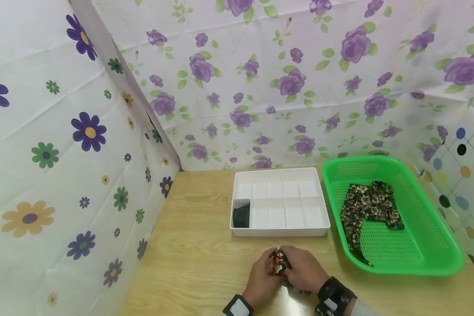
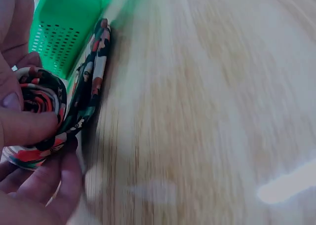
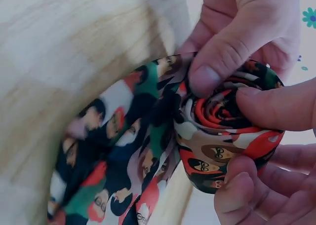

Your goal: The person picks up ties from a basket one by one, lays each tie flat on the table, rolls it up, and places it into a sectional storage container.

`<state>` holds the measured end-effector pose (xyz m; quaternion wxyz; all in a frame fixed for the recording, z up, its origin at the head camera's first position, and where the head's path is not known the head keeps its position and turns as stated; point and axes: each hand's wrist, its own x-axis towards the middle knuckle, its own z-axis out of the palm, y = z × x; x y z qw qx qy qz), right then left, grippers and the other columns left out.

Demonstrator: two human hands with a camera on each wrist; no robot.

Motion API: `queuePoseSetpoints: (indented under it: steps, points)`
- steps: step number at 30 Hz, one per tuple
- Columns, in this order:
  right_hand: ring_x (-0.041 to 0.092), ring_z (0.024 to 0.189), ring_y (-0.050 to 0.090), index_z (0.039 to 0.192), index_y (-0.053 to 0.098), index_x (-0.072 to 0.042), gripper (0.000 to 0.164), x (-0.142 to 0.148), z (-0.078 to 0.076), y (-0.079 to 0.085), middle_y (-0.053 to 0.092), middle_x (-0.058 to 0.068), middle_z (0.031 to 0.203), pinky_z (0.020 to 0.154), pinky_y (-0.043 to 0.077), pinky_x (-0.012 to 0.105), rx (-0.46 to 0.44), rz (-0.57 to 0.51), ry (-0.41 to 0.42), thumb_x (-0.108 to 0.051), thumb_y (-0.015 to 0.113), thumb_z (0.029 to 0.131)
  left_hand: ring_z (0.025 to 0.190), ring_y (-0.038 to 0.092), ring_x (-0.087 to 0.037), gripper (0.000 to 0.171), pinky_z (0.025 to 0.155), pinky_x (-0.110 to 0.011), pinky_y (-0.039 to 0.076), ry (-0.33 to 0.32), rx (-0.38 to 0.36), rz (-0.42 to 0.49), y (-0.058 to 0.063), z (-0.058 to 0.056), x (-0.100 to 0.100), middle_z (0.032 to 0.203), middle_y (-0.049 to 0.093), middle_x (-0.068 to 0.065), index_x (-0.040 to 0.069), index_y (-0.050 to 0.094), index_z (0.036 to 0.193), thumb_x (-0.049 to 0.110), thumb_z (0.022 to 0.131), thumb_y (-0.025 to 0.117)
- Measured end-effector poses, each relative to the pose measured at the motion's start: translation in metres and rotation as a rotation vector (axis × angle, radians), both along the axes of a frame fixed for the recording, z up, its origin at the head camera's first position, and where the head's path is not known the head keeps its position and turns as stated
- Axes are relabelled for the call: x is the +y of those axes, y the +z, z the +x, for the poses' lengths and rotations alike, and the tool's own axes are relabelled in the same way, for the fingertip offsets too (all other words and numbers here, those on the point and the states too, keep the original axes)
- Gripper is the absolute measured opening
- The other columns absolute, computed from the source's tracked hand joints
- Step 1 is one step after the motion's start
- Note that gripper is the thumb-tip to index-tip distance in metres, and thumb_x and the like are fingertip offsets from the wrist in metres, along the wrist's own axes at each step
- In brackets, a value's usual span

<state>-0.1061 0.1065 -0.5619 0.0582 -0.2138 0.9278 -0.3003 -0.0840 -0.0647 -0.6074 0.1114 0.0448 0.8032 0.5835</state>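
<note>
Both hands are together over the table near its front. Between them is a strip of printed cloth (image 1: 279, 262), partly wound into a tight coil. In the right wrist view the coil (image 3: 210, 153) shows a pattern of faces in red, black, green and tan, its layers spiralling at the top. The loose flat tail (image 3: 111, 131) runs away from it over the wood. My left hand (image 1: 262, 278) grips one side of the coil, thumb on its end. From the other side my right hand (image 1: 306, 271) grips it too, thumb on top and fingers around it.
Behind the hands is a white divided tray (image 1: 280, 232), with a black cloth item (image 1: 242, 216) in its front-left compartment. To the right stands a green basket (image 1: 430, 250) holding a dark floral cloth (image 1: 373, 202). Flower-patterned sheets (image 1: 237, 79) enclose the table (image 1: 189, 245).
</note>
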Motion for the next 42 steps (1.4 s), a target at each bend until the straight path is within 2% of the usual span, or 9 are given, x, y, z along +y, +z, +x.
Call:
queuePoseSetpoints:
  steps: [3,8,12,18,22,29,33,36,42]
  points:
    - [0.02,0.092,0.069,0.12,0.066,-0.012,0.041,-0.002,0.002,0.001,0.07,0.0,0.104,0.08,0.059,0.042,0.007,-0.002,-0.002,-0.005,0.078,0.081,0.117,0.069,-0.014,0.076,0.089,-0.017,0.056,0.063,-0.029,0.046,-0.002,0.0,0.005,0.157,0.049,-0.019,0.014,0.05,0.149,-0.01,0.082,0.075]
    - [0.024,0.103,0.071,0.127,0.065,-0.011,0.044,-0.004,0.009,-0.018,0.072,0.003,0.113,0.089,0.06,0.047,-0.018,-0.036,-0.112,-0.007,0.078,0.084,0.12,0.07,-0.029,0.08,0.09,-0.023,0.059,0.19,-0.126,0.268,-0.008,0.002,0.013,0.157,0.046,-0.026,0.003,0.049,0.148,-0.024,0.075,0.065]
    - [0.022,0.108,0.07,0.128,0.065,-0.016,0.043,-0.001,0.012,-0.034,0.072,0.0,0.117,0.093,0.059,0.047,-0.022,-0.094,-0.193,-0.01,0.077,0.087,0.128,0.066,-0.032,0.076,0.093,-0.028,0.06,0.16,-0.153,0.365,-0.011,0.001,0.011,0.159,0.043,-0.025,0.006,0.048,0.148,-0.022,0.079,0.064]
    - [0.02,0.117,0.069,0.131,0.063,-0.022,0.054,0.012,0.014,-0.058,0.072,-0.004,0.126,0.1,0.057,0.047,-0.046,-0.213,-0.211,0.002,0.071,0.083,0.124,0.067,-0.018,0.069,0.095,-0.021,0.057,-0.083,-0.015,0.159,-0.01,-0.008,-0.005,0.145,0.061,-0.013,0.02,0.054,0.146,-0.004,0.085,0.075]
    - [0.02,0.12,0.069,0.132,0.061,-0.025,0.061,0.021,0.012,-0.064,0.071,-0.004,0.127,0.102,0.056,0.05,-0.093,-0.27,-0.171,0.008,0.067,0.082,0.116,0.068,-0.008,0.067,0.094,-0.018,0.057,-0.157,0.061,0.047,-0.009,-0.013,-0.008,0.134,0.066,-0.007,0.02,0.059,0.141,-0.003,0.082,0.079]
    - [0.021,0.113,0.068,0.136,0.063,-0.02,0.06,0.022,0.006,-0.034,0.071,-0.001,0.127,0.096,0.058,0.046,0.055,-0.018,-0.042,-0.005,0.078,0.081,0.107,0.065,-0.001,0.062,0.089,-0.018,0.057,-0.172,0.15,-0.106,-0.005,-0.017,-0.004,0.125,0.071,0.001,0.021,0.064,0.133,0.001,0.078,0.082]
    - [0.024,0.104,0.07,0.14,0.061,-0.013,0.065,0.016,0.002,-0.023,0.069,0.004,0.121,0.09,0.06,0.045,0.115,0.097,0.054,-0.005,0.082,0.079,0.108,0.064,-0.002,0.066,0.089,-0.02,0.055,-0.154,0.128,-0.138,-0.005,-0.015,-0.003,0.127,0.071,0.0,0.02,0.063,0.137,0.001,0.076,0.08]
    - [0.022,0.109,0.071,0.139,0.062,-0.016,0.067,0.014,0.003,-0.033,0.071,0.0,0.122,0.096,0.059,0.044,0.078,0.021,0.006,0.006,0.075,0.077,0.108,0.064,-0.003,0.066,0.089,-0.019,0.056,-0.131,0.116,-0.118,-0.009,-0.012,-0.002,0.13,0.069,-0.002,0.019,0.062,0.139,0.004,0.078,0.081]
    - [0.02,0.121,0.068,0.129,0.063,-0.031,0.079,0.021,0.003,-0.069,0.071,-0.006,0.126,0.105,0.055,0.047,-0.052,-0.326,-0.185,0.019,0.069,0.069,0.099,0.062,0.001,0.062,0.082,-0.019,0.058,-0.115,0.22,-0.11,-0.015,-0.012,-0.001,0.121,0.068,-0.003,0.015,0.059,0.139,0.018,0.084,0.087]
